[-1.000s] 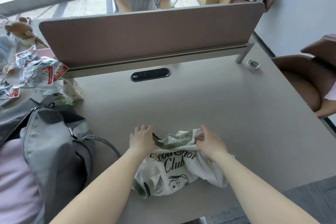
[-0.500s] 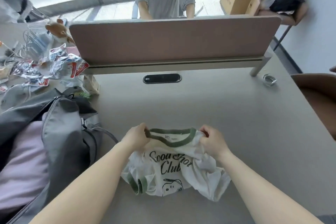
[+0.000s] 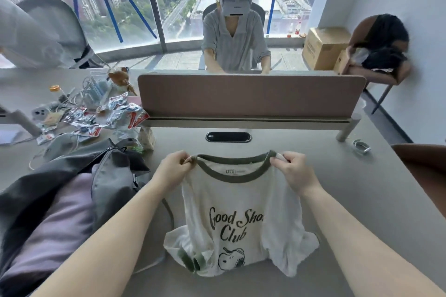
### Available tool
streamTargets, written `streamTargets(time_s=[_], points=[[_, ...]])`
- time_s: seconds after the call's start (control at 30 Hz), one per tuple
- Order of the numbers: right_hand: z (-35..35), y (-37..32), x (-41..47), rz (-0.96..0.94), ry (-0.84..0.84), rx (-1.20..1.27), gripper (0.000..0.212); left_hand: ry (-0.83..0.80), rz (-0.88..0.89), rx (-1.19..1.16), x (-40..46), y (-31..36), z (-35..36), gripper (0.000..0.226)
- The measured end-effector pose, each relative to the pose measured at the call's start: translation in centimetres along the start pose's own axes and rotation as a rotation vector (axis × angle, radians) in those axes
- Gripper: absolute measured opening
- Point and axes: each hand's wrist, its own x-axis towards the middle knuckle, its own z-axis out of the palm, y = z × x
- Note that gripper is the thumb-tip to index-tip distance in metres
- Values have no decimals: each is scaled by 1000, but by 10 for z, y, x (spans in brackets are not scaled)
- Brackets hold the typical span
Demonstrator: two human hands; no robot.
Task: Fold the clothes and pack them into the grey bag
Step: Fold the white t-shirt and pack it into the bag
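Wrappers (image 3: 106, 116): a crumpled heap at the far left of the desk (image 3: 313, 200), well away from my work, so nothing there matters for the fold
Grey bag (image 3: 113, 176): it lies on the desk at my left with its mouth gaping toward me; something lilac (image 3: 58, 222) already sits inside, and I judge the opening is kept near so a folded piece can slide straight in
Left hand (image 3: 175, 170): closed in a pinch on the shirt's left shoulder, right at the end of the green collar band, thumb and fingers tight on the cloth
Shirt (image 3: 239, 212): white with green trim and black lettering, printed side toward me; it hangs from the two shoulder pinches with the collar pulled nearly straight between my hands, while the hem and sleeves rest rumpled on the desk near my edge, just beside the bag; I hold it up this way so its own weight drops the creases out and I can see which way it faces
Right hand (image 3: 293, 172): closed too, pinching the right shoulder at the other end of the collar, level with the left so the shirt hangs square
Step, as I judge it: spreading the shirt before the first fold; the packing is only partly done
Next, I reckon: lay it flat, likely print down; the bunched left sleeve may catch underneath
Divider (image 3: 251, 95): stands across the far edge, someone seated beyond it
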Motion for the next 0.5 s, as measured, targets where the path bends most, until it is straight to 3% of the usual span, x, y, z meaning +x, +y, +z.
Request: streamTargets(time_s=[0.1, 0.2, 0.27, 0.4, 0.47, 0.5], points=[[-5, -17, 4, -30, 143, -26, 53, 79, 28, -120, 10, 20, -9, 26], [-3, -23, -2, -41, 41, -113, 53, 22, -11, -105, 15, 19, -4, 20], [-9, -31, -11, -103, -21, -28, 51, 4, 0, -107, 15, 15, -5, 19], [-35, -73, -31, -240, -135, 68, 36, 118, 101, 191, 16, 27, -36, 31], [-46, -101, -40, -353, -196, 53, 25, 170, 160, 97, 19, 47, -54, 36], [-51, -115, -45, -413, -218, 46, 20, 159, 201, -64, 19, 61, -63, 41]])
